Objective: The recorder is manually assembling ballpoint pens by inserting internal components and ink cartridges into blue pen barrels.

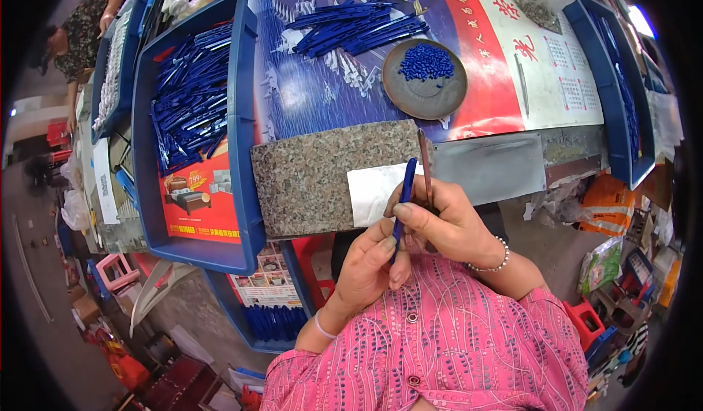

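Close in front of my chest, both hands grip one slim dark blue pen-shaped plastic stick [408,184], tilted slightly with its upper end pointing away from me. Thumb and fingers of my left hand [370,261] pinch its lower part. My right hand [454,228] closes on it higher up, thumb pressed against its side. A thin reddish-brown strip [424,155] stands by the bench edge just beyond my right fingers; its lower end is hidden. Farther off, a round brown dish [410,101] holds a heap of small blue pieces [426,62].
Blue sticks [351,27] lie piled on the poster-covered table. A deep blue tray [253,155] of similar sticks stands left; another blue tray [622,118] is at right. A white paper [366,195] rests on the granite slab [300,177]. At far left is another person [80,41].
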A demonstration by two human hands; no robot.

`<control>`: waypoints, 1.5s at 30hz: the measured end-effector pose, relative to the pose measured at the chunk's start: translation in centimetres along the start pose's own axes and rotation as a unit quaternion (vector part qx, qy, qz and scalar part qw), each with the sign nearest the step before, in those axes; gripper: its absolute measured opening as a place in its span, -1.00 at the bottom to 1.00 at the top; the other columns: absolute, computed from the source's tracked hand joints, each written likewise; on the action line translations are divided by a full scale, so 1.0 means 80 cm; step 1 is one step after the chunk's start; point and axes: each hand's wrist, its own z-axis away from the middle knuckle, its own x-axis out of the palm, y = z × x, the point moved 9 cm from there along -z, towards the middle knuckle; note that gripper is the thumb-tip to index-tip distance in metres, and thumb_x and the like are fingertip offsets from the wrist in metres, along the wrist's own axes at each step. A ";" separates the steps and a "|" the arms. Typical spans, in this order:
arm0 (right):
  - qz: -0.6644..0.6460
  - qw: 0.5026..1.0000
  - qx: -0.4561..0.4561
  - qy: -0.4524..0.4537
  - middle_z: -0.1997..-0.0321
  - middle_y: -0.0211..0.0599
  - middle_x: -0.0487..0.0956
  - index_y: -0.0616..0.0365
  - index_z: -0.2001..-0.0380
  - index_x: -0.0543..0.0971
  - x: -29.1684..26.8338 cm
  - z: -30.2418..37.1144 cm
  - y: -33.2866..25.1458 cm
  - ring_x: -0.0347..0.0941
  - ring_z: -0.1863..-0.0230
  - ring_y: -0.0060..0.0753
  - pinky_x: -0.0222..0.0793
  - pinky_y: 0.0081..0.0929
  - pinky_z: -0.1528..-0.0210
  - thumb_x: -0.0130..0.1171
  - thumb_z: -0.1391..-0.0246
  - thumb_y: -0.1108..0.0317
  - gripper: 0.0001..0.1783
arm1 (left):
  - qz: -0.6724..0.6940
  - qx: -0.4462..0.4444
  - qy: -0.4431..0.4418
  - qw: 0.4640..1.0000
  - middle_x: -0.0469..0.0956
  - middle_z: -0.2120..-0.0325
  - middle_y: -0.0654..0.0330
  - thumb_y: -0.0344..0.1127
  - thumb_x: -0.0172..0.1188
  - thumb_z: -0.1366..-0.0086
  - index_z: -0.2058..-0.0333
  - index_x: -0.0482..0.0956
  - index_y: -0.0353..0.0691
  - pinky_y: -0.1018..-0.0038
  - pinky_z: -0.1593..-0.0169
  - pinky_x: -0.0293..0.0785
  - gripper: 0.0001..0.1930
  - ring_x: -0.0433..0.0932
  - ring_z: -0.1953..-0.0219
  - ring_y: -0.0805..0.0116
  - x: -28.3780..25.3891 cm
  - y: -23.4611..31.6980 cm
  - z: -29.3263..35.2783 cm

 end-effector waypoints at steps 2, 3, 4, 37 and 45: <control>0.005 1.000 0.001 0.002 0.49 -0.50 0.43 0.28 0.29 0.44 0.000 -0.001 -0.002 0.29 0.51 -0.79 0.21 -0.77 0.52 0.04 -0.15 0.35 -0.82 | 0.003 -0.006 0.017 1.000 0.36 0.70 0.20 -0.24 -0.13 -0.35 0.22 0.31 -0.26 0.59 0.58 0.27 -0.80 0.31 0.70 0.46 0.003 0.002 0.001; 0.007 1.000 -0.001 0.003 0.49 -0.50 0.43 0.28 0.29 0.44 0.001 -0.001 -0.004 0.29 0.51 -0.79 0.21 -0.77 0.52 0.04 -0.15 0.35 -0.82 | 0.006 -0.013 0.035 0.999 0.36 0.69 0.20 -0.25 -0.14 -0.35 0.23 0.31 -0.26 0.58 0.58 0.28 -0.81 0.32 0.69 0.45 0.001 0.001 0.001; -0.005 1.000 0.015 0.002 0.49 -0.50 0.44 0.28 0.29 0.44 0.000 -0.001 -0.004 0.29 0.51 -0.79 0.21 -0.76 0.52 0.04 -0.15 0.35 -0.82 | 0.006 -0.012 0.031 0.999 0.36 0.69 0.20 -0.25 -0.14 -0.35 0.23 0.31 -0.26 0.58 0.58 0.28 -0.81 0.32 0.69 0.45 0.004 0.002 0.001; -0.090 0.976 0.200 0.015 0.46 -0.28 0.46 0.29 0.25 0.38 -0.033 0.038 -0.002 0.28 0.72 -0.60 0.27 -0.63 0.68 0.00 -0.06 0.44 -0.81 | -0.194 0.325 0.198 0.904 0.50 0.35 0.11 -0.42 -0.03 -0.31 0.11 0.40 -0.35 0.37 0.06 0.41 -0.79 0.51 0.24 0.29 0.020 0.097 -0.007; 0.416 0.855 -0.011 0.308 0.16 -0.16 0.42 0.33 -0.06 0.20 -0.239 0.022 -0.081 0.39 0.40 -0.49 0.33 -0.53 0.29 -0.01 0.01 0.53 -0.49 | -0.228 0.092 0.140 0.959 0.55 0.31 0.17 -0.37 -0.06 -0.35 -0.02 0.35 -0.37 0.61 0.22 0.43 -0.69 0.51 0.29 0.51 0.039 0.073 -0.026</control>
